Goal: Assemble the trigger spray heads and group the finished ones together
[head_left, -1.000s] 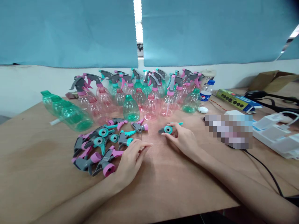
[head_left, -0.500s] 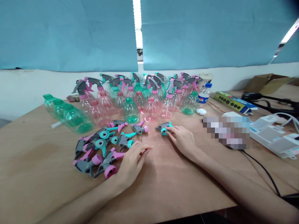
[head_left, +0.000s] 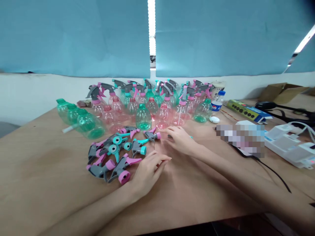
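My right hand (head_left: 180,139) reaches left with its fingers stretched out, the tips close to a grey-and-pink spray trigger head (head_left: 152,134); I cannot tell if they touch it. Below this hand, mostly hidden, lies a grey-and-teal trigger head (head_left: 169,135). My left hand (head_left: 149,168) rests on the table, fingers loosely bent and thumb a little apart, nothing visible between them. Just left of it is a pile of trigger heads, among them a pink-collared one (head_left: 123,177) and a teal-collared one (head_left: 143,150).
Green and pink bottles, many with trigger heads on, stand behind, including a green open-necked bottle (head_left: 143,118). Several green bottles (head_left: 91,124) lie tilted at left. To the right are a Pepsi bottle (head_left: 217,104), a white oval object (head_left: 214,120), a box (head_left: 248,110) and a power strip (head_left: 290,144).
My right hand has let go of the grey-and-teal trigger head and moved left over it toward the grey-and-pink one. The whole view has shifted slightly; my left hand stays beside the pile.
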Tool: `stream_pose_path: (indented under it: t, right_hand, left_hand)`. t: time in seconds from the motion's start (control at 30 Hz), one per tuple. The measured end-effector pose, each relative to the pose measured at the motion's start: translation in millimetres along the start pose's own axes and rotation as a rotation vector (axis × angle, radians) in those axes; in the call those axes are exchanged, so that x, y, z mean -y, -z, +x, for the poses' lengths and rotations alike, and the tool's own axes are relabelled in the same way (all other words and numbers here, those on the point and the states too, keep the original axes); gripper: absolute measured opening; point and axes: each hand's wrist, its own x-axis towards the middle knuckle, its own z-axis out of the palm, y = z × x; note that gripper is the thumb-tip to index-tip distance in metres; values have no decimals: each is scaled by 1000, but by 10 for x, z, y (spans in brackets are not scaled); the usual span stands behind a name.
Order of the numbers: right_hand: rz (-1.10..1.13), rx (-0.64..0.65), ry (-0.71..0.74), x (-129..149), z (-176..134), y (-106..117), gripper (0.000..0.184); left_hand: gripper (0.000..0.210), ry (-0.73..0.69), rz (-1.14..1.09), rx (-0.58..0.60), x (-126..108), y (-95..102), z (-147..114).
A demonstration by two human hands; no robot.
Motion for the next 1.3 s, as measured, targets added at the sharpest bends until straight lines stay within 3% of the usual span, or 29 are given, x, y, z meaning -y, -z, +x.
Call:
stream_pose_path:
  t: [0.17, 0.33, 0.57, 0.73, 0.8, 0.9, 0.97, 1.07, 1.17, 1.3]
  right_hand:
    - [20, 48, 38, -1, 233, -250, 31]
    - [103, 22, 7, -12, 224, -341, 24]
    - [327, -67, -39, 108, 80, 52, 19]
    - [878, -178, -372, 111, -19, 340, 27]
    - [967, -167, -462, 78, -67, 380, 29]
    - [1009, -44, -502, 54, -159, 371, 30]
    - [995, 38, -451, 80, -225, 347, 30]
    - [890, 36, -287, 176, -317, 304, 32]
    - [738, -93, -152, 288, -407, 225, 35]
    - [545, -256, 62, 357, -510, 76, 30]
  left_hand:
    - [18, 13, -28, 1, 9, -17, -18]
    - [16, 22, -12, -8, -28, -20, -11]
    - [16, 39, -5, -2, -44, -11, -15]
    - [14, 54, 2, -55, -54, -7, -18]
    - [10, 74, -10, -107, -52, -13, -18]
    - [17, 112, -47, -224, -40, -22, -11]
    - [32, 133, -46, -269, -31, -22, 0]
    - [54, 159, -35, -202, -29, -9, 20]
    - [44, 128, -21, -100, -30, 10, 35]
    - [28, 28, 17, -95, -7, 19, 40]
